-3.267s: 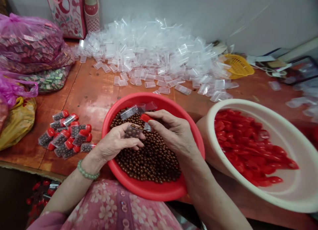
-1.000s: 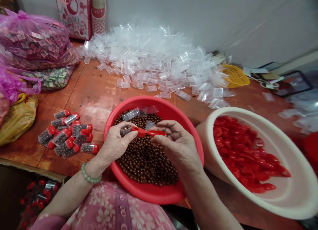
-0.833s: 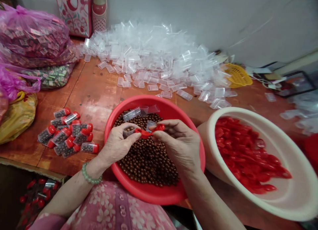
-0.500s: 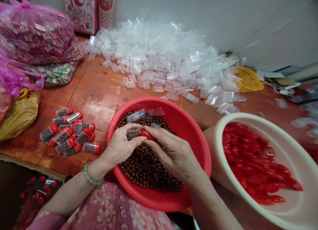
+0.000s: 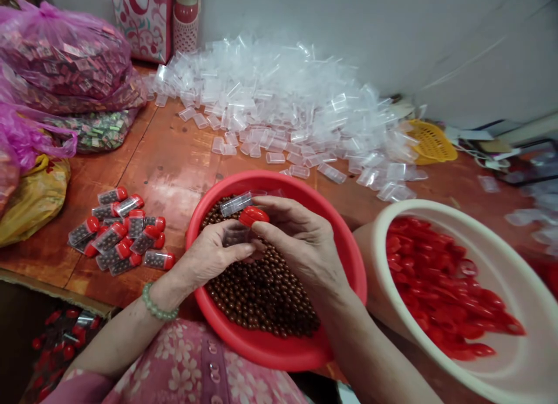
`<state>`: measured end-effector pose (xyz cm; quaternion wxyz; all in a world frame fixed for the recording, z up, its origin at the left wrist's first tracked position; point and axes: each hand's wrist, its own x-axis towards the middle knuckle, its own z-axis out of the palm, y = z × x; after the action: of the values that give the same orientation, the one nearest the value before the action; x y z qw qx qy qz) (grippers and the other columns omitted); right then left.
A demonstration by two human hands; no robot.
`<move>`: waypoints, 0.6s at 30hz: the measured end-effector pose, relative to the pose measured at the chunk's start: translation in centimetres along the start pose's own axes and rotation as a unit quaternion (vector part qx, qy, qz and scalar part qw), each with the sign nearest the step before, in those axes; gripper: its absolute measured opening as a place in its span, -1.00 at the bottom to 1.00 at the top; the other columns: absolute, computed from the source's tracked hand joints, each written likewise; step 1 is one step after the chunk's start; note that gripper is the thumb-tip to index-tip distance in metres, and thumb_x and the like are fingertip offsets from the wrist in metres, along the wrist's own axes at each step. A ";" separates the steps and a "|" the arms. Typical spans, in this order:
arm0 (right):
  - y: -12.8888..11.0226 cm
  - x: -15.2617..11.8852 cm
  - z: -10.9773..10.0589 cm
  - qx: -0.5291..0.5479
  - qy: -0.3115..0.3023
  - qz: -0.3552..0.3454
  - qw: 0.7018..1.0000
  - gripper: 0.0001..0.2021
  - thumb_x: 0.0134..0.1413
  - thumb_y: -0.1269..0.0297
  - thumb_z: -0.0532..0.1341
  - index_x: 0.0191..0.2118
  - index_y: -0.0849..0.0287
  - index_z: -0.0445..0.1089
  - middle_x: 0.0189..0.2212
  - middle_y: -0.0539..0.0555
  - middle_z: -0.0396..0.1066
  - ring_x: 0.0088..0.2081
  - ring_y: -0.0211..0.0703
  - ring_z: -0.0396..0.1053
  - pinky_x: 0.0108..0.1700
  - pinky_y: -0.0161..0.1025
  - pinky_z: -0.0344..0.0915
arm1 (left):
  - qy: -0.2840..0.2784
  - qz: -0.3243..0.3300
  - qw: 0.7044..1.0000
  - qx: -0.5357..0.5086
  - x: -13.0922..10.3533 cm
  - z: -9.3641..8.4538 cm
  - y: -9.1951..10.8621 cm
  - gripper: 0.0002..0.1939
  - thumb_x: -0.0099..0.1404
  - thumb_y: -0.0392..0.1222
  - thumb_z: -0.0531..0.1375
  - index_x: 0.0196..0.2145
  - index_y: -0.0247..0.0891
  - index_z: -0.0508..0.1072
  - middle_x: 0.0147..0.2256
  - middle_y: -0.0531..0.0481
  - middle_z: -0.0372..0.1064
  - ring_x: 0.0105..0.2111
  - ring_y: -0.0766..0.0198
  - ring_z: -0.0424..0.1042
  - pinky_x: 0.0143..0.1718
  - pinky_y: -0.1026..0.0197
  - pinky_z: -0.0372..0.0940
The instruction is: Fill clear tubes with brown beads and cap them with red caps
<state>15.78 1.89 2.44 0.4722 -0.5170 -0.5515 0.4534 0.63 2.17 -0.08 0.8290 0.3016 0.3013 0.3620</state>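
Note:
Above the red basin (image 5: 349, 241) of brown beads (image 5: 265, 293), my left hand (image 5: 209, 250) is closed round a clear plastic tube (image 5: 235, 235). Fingers hide much of this tube, so how full it is cannot be made out. Close beside it, my right hand (image 5: 300, 241) pinches a glossy red cap (image 5: 253, 215) between thumb and fingers. The cap sits higher than the tube and looks apart from it. Another clear tube (image 5: 236, 204) lies on the beads just behind my hands.
Capped bead-filled tubes (image 5: 111, 236) lie left of the basin. A cream tub (image 5: 381, 247) of red caps (image 5: 436, 288) stands right. Empty clear tubes (image 5: 279, 102) are heaped along the wall, beside a yellow basket (image 5: 431, 142). Pink bags (image 5: 65, 49) fill the far left.
My right hand has raised the red cap up from the end of the tube, and its fingers have spread wider. My left hand keeps the tube in nearly the same place.

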 end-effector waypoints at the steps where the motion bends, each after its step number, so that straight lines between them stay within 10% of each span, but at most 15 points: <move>1: 0.0 0.1 0.3 0.008 -0.011 0.001 1.000 -0.76 0.00 0.28 0.36 -0.15 0.01 0.52 -0.19 0.01 0.57 -0.19 -0.17 0.53 -0.12 -0.21 0.48 | -0.003 -0.003 1.000 -0.004 0.0 0.1 0.0 -0.65 -0.05 -0.16 0.44 -0.32 -0.33 0.47 -0.39 0.03 0.46 -0.35 0.33 0.43 -0.16 0.19 0.33; 10: 0.3 -0.3 1.3 0.058 -0.026 0.119 0.991 -0.73 -0.10 0.14 0.40 -0.21 0.07 0.53 -0.45 -0.02 0.52 -0.64 -0.30 0.37 -0.70 -0.37 0.33 | -0.024 -0.037 0.999 0.012 -0.2 0.0 0.3 -0.52 -0.18 0.03 0.49 -0.43 -0.38 0.46 -0.49 0.05 0.41 -0.47 0.39 0.37 -0.31 0.26 0.28; 18: 0.6 -0.4 0.8 0.045 -0.008 0.070 0.997 -0.81 -0.09 0.19 0.41 -0.28 0.03 0.55 -0.50 -0.06 0.46 -0.59 -0.32 0.34 -0.63 -0.39 0.29 | -0.068 -0.066 0.995 0.033 0.0 -0.9 -0.1 -0.52 -0.07 0.06 0.44 -0.37 -0.40 0.48 -0.47 -0.04 0.47 -0.46 0.35 0.45 -0.36 0.28 0.34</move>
<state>15.06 1.52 1.66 0.4580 -0.5284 -0.4968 0.5140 0.03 2.32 -0.70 0.8589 0.3325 0.2756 0.2754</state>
